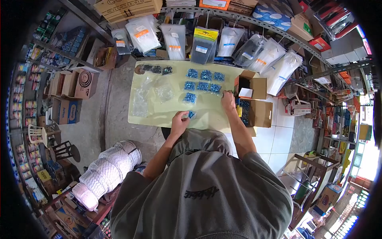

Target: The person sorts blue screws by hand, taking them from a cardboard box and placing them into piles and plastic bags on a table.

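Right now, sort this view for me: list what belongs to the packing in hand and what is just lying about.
In hand: left hand, blue packet at it, right hand, rows of blue packets, empty clear bags, open box of blue parts.
Lying about: hanging bags, white roll, plastic chair, stool.

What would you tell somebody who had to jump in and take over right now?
Left hand: pinching a small bag of blue pieces near the front edge of the table.
Right hand: on the table beside the open box; I cannot tell whether it holds anything.
Done: seven filled bags lie in rows in the middle of the table.
Left: empty clear bags lie on the table's left side, and the box seems to hold more blue pieces.
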A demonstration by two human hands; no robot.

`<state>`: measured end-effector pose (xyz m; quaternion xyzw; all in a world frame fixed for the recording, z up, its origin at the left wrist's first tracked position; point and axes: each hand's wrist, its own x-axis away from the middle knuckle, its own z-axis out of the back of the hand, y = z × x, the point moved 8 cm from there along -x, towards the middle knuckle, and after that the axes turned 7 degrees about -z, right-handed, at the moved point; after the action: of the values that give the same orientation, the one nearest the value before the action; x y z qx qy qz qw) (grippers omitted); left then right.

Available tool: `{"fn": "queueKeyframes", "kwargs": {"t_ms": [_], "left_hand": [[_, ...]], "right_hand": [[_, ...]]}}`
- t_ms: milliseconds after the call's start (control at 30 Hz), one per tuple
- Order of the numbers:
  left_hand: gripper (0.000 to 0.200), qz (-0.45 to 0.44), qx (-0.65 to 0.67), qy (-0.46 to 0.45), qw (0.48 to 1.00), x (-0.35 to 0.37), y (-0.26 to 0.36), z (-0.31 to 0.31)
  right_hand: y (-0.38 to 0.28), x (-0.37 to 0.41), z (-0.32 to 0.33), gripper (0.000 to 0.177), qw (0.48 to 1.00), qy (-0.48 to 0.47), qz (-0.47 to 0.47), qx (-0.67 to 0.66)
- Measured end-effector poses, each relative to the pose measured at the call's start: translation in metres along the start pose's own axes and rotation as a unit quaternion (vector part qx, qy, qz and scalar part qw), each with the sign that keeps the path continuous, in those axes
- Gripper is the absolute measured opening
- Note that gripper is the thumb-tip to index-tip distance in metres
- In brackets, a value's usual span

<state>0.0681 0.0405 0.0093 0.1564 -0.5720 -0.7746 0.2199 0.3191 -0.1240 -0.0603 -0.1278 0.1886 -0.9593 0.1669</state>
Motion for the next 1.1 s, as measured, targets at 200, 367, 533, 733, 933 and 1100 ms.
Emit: {"fn": "queueKeyframes", "kwargs": {"t_ms": [200,367,533,733,933,1100], "left_hand": [[0.027,0.035,-0.012,-0.016,0.999,0.000,-0.003,-0.001],[0.029,0.046,-0.016,-0.023,0.999,0.000,-0.008,-0.002],[0.030,0.045,-0.009,-0.017,0.999,0.000,-0.013,-0.004],[0.031,0.059,-0.029,-0.020,0.998,0.001,-0.017,-0.005],[0.031,0.060,-0.030,-0.017,0.998,0.001,-0.017,-0.004],[0.031,0.058,-0.026,-0.017,0.998,0.001,-0.013,-0.003]], "right_hand": [[-0.012,0.014,0.028,0.014,0.997,0.046,0.005,-0.067],[-0.033,0.031,0.053,0.017,0.982,0.092,0.021,-0.164],[-0.078,0.062,0.045,0.021,0.936,-0.093,0.059,-0.333],[-0.126,0.104,0.014,0.021,0.907,-0.269,0.159,-0.283],[-0.141,0.117,0.006,0.024,0.895,-0.254,0.203,-0.303],[-0.142,0.117,0.009,0.026,0.894,-0.283,0.166,-0.306]]}}
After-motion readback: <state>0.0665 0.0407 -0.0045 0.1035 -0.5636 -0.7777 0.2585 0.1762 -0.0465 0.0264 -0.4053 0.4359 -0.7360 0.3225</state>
